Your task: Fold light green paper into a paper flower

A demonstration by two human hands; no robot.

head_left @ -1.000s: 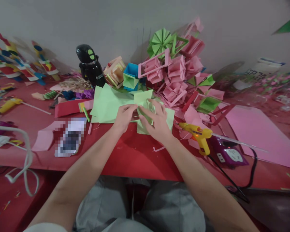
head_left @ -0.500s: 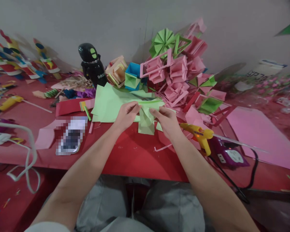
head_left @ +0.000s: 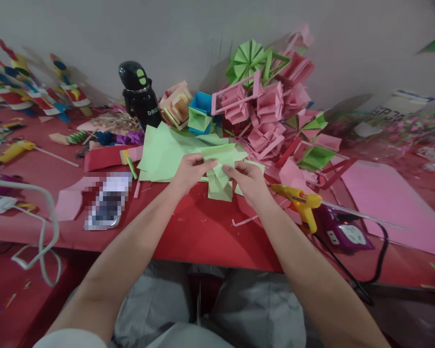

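Note:
Between my hands is a folded piece of light green paper (head_left: 220,180), creased in the middle, its lower flap hanging toward me. My left hand (head_left: 193,169) pinches its left side, thumb on top. On the other side my right hand (head_left: 249,178) grips it between thumb and fingers. Some fingertips are hidden behind the paper. Larger green sheets (head_left: 163,152) lie flat just behind my left hand. A yellow glue gun (head_left: 300,200) rests to the right of my right hand, on a purple power strip (head_left: 344,232).
Pink folded paper boxes (head_left: 270,104) are heaped behind my hands. A black bottle (head_left: 140,96) stands at the back left. A phone (head_left: 108,203) lies left of my forearm, near a white cable (head_left: 45,217). Pink sheets (head_left: 395,208) cover the right side.
My left thumb has come down onto the front of the green paper, nearer my right thumb. The paper's upper part now shows more broadly between my hands.

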